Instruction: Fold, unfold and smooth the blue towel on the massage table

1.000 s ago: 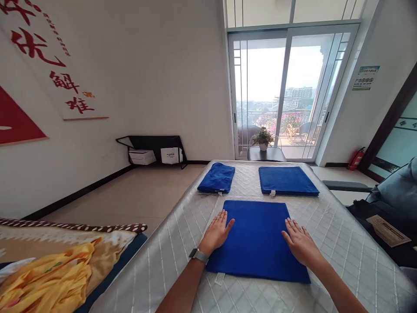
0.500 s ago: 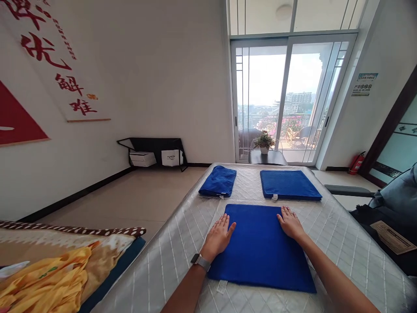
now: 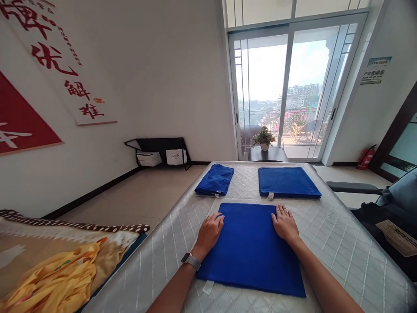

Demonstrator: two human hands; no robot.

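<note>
A folded blue cloth lies flat on the quilted silver-white mattress, a white tag poking out at its near left corner. My left hand, wearing a watch on the wrist, is at the cloth's upper left edge with its fingers bent and closed together on that edge. Stretched fingers of my right hand rest flat on the upper right edge. Farther back are a smaller folded blue cloth on the left and a stack of folded blue cloth on the right, both with white tags.
A yellow cloth lies crumpled on a patterned blanket at lower left. On the right stands a dark chair with a black bag. Behind the mattress are a potted plant on a chair and a sliding glass door.
My left hand has gone from flat, spread fingers to bent, closed ones at the cloth's edge. My right hand stays flat on the other edge. The view has shifted slightly.
</note>
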